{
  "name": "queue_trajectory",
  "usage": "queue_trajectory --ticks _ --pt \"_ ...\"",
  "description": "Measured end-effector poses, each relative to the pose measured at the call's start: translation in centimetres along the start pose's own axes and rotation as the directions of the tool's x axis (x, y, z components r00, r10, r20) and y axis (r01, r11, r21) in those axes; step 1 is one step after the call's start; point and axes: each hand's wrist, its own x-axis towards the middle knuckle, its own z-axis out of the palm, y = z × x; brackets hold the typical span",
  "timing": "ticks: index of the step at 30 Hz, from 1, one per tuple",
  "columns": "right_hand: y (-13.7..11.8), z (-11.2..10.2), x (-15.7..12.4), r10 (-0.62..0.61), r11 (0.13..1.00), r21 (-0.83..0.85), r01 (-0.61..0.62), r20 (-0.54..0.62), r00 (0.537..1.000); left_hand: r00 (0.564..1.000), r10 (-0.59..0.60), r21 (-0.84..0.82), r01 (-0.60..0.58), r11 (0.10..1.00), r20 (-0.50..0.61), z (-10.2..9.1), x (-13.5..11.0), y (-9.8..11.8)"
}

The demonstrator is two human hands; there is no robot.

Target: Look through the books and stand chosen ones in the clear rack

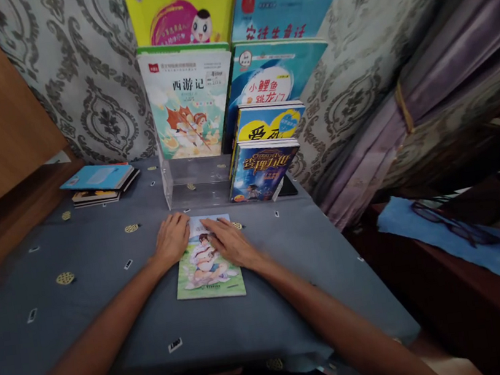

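Observation:
A thin green picture book [209, 275] lies flat on the grey tablecloth [108, 306], front cover up. My left hand [172, 238] rests on the book's upper left corner, fingers stretched flat. My right hand [228, 240] lies flat across the upper part of the cover, fingers extended toward the left. Both hands touch the book and neither grips it.
A clear acrylic display stand [193, 183] behind the book holds several upright children's books [189, 100]; more stand at its right [262, 170]. A small stack of books [100, 182] lies at the back left. A wooden headboard is left, curtains and a blue cloth [442, 232] right.

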Motion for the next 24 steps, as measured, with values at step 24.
queue_trajectory --ticks 24 --pt "3.5 -2.0 -1.1 0.231 0.972 0.079 -0.223 -0.105 0.967 0.989 0.149 0.024 -0.149 0.989 0.000 0.5 0.0 -0.4"
